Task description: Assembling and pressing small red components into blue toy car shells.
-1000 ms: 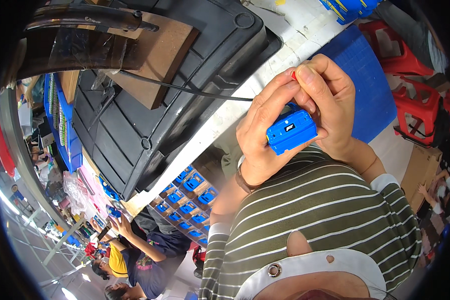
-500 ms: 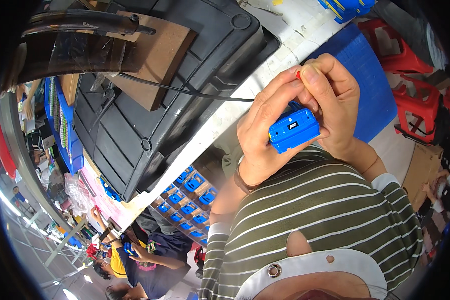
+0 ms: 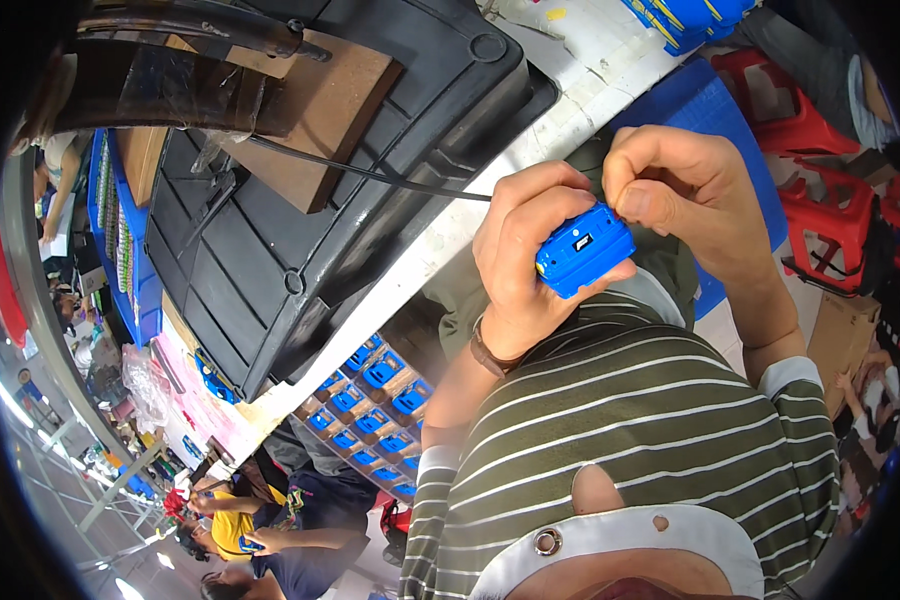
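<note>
my left hand [image 3: 530,255] is clamped around the blue part [image 3: 582,250], held up close to my chest above the striped shirt [image 3: 650,420]. my right hand [image 3: 685,195] pinches the part's upper right corner with its fingertips. a black cable [image 3: 370,172] runs from the black tray [image 3: 370,150] to the hands.

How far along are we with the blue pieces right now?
Looks done: rows of similar blue parts already sit in a divided box below the bench edge, though I cannot tell if they are finished. In hand: the left hand cradles one small blue part while the right hand pinches at its upper end. Left: this piece is not yet set down; how many remain is not visible.
</note>
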Action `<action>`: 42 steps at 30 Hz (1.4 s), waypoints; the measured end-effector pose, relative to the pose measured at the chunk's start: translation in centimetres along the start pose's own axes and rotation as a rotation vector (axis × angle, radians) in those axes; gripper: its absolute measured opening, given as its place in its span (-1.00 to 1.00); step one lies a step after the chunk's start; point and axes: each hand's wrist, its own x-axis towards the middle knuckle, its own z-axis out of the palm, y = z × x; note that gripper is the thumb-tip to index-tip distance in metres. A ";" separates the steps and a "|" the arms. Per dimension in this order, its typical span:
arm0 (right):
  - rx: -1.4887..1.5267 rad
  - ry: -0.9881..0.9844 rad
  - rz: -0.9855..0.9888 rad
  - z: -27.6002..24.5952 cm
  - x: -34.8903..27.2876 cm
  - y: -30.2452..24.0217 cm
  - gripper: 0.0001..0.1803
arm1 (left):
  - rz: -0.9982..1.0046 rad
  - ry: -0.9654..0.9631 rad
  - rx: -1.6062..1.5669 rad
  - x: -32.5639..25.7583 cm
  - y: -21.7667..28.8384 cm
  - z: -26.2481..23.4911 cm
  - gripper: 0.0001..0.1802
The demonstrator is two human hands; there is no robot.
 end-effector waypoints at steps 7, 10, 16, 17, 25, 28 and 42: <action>-0.095 -0.052 -0.028 0.4 -0.1 0.6 -0.92 | -0.046 -0.017 0.061 -0.9 0.1 0.1 -0.41; -0.052 -0.053 0.087 0.8 -0.1 0.3 -0.87 | -0.067 -0.058 0.087 -1.0 0.3 -0.1 -0.39; 0.050 -0.028 0.052 1.1 -0.2 2.2 -0.83 | -0.002 0.077 0.047 -1.2 -0.3 0.4 -0.38; 0.103 -0.020 0.041 1.6 -0.2 2.0 -0.83 | 0.031 0.153 0.024 -1.2 -0.4 0.7 -0.40; 0.117 -0.003 0.017 2.5 -0.5 1.5 -0.83 | 0.024 0.160 -0.048 -1.1 0.1 0.3 -0.41; 0.070 -0.013 -0.054 2.0 -0.9 2.0 -0.74 | 0.057 0.122 -0.022 -0.7 0.3 -0.2 -0.45; -0.583 0.081 -0.915 3.7 0.1 7.3 0.02 | -0.289 0.398 -0.216 2.6 3.7 -1.1 -0.77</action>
